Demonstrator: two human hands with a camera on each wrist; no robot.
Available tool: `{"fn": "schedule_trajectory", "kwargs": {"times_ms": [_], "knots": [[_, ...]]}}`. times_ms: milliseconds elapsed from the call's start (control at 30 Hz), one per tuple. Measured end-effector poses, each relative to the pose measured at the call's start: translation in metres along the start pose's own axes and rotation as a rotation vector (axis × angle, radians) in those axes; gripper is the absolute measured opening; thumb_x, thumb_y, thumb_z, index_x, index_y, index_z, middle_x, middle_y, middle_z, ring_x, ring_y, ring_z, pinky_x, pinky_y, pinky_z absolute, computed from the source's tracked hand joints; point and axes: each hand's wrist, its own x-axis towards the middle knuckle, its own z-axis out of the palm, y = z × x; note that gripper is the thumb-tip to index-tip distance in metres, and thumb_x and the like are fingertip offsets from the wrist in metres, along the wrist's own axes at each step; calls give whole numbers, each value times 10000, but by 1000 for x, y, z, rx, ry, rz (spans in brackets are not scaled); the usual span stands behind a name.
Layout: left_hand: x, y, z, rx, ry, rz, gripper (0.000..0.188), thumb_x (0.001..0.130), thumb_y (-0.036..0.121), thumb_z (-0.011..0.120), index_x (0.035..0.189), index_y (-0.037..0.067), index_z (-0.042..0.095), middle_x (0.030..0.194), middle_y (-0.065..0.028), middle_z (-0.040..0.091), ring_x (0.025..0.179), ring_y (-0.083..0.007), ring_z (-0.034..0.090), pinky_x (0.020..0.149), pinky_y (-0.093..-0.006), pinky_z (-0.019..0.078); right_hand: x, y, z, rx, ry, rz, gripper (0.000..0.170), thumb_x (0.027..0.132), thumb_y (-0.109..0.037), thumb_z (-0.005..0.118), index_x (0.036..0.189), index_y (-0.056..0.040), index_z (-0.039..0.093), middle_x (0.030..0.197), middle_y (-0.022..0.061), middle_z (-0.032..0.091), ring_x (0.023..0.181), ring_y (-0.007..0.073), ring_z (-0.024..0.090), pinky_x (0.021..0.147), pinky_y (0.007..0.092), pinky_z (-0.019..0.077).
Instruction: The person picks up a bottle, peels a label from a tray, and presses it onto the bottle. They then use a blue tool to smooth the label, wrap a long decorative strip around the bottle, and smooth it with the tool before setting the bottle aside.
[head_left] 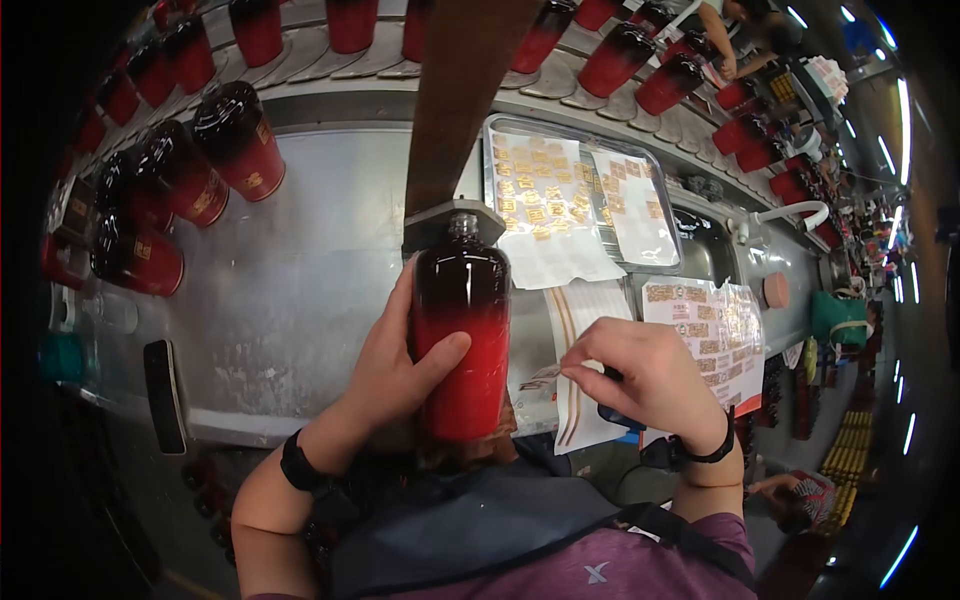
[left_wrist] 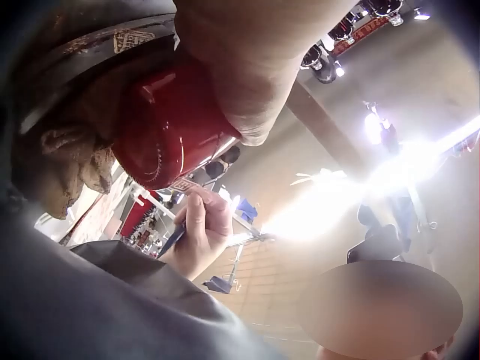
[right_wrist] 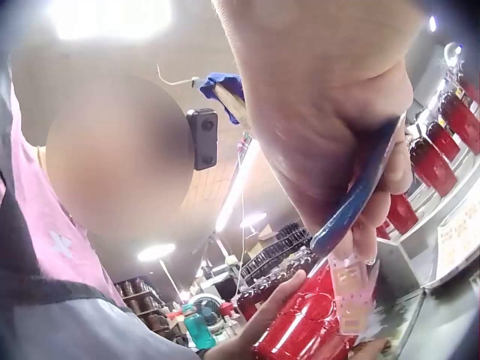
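A bottle fading from black to red [head_left: 466, 395] lies in front of the person, its neck at a metal bracket. My left hand [head_left: 388, 375] grips its side, with the thumb across the red part. On the bottle's right, my right hand [head_left: 650, 370] pinches a small clear label strip with printed characters [right_wrist: 349, 296]. In the right wrist view the strip overlaps the red glass. A blue curved flat tool [right_wrist: 358, 196] is tucked in the same hand, its far end hidden by the palm. In the left wrist view the right fingertips are right at the bottle's base.
A clear tray [head_left: 672, 225] holds sheets of gold labels. Another label sheet [head_left: 715, 330] lies right of the right hand. Several similar bottles [head_left: 240, 145] stand at left, and more line the conveyor [head_left: 350, 62] behind. A brown beam [head_left: 455, 110] runs above the bracket. A phone [head_left: 165, 395] lies at left.
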Motion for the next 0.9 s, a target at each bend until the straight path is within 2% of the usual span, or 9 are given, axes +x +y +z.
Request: {"fn": "schedule_trajectory", "kwargs": {"times_ms": [233, 333, 500, 567, 633, 700, 767, 800, 900], "knots": [[2, 2, -6, -14, -43, -24, 912, 891, 270, 693, 1536, -61, 139, 1444, -200, 451, 1309, -249, 482, 1098, -366, 370, 19, -11, 9, 164, 80, 81, 114, 827, -49, 710, 940, -37, 706, 805, 91, 641, 685, 248, 627, 608, 321, 490], [3, -2, -5, -111, -40, -16, 884, 892, 272, 686, 1534, -44, 167, 1433, -177, 458, 1307, -236, 468, 1102, -361, 362, 25, -21, 1, 245, 60, 47, 124, 821, -15, 714, 944, -29, 722, 795, 78, 637, 680, 189, 621, 594, 289, 470], [11, -4, -10, -466, -195, -145, 830, 918, 381, 626, 1524, -11, 217, 1446, -144, 427, 1330, -206, 409, 1112, -365, 334, 35, -27, -5, 466, 40, 38, 96, 822, -3, 730, 917, -13, 722, 803, 57, 642, 683, 129, 604, 584, 258, 447], [10, -4, -12, -431, -165, -168, 872, 914, 440, 615, 1530, -17, 198, 1445, -171, 411, 1345, -226, 391, 1116, -376, 322, 41, -25, -4, 524, 19, 53, 90, 822, -3, 736, 911, -10, 721, 808, 53, 645, 684, 118, 601, 581, 253, 441], [10, -2, -14, 286, 57, -73, 909, 912, 470, 626, 1534, -22, 181, 1429, -206, 408, 1343, -260, 397, 1107, -392, 334, 43, -22, -1, 481, 8, 91, 91, 818, 2, 737, 906, -9, 722, 808, 53, 649, 685, 116, 605, 581, 247, 439], [12, 2, -10, 345, 66, -143, 915, 917, 469, 638, 1530, -34, 182, 1397, -228, 431, 1325, -285, 425, 1088, -397, 361, 45, -26, 0, 490, 23, 143, 86, 788, 1, 739, 874, 2, 729, 805, 62, 660, 684, 121, 602, 606, 251, 435], [13, 0, -8, 8, 45, -95, 825, 960, 398, 614, 1522, -44, 203, 1415, -205, 435, 1320, -259, 434, 1095, -376, 359, 45, -30, -2, 499, 39, 193, 84, 758, 1, 740, 841, 12, 737, 802, 71, 670, 684, 126, 599, 630, 255, 432], [14, -1, -9, 10, 42, -99, 825, 960, 398, 614, 1522, -44, 203, 1415, -205, 435, 1320, -259, 434, 1095, -376, 359, 45, -31, -3, 533, 35, 154, 75, 760, 4, 740, 834, 16, 733, 800, 71, 668, 680, 121, 591, 628, 253, 429], [14, 0, -11, -311, -34, -98, 714, 1006, 317, 554, 1520, -45, 215, 1436, -182, 435, 1320, -231, 438, 1108, -344, 340, 53, -34, -6, 593, 2, 79, 66, 771, 9, 738, 834, 22, 726, 793, 66, 662, 670, 108, 570, 627, 246, 422]]}}
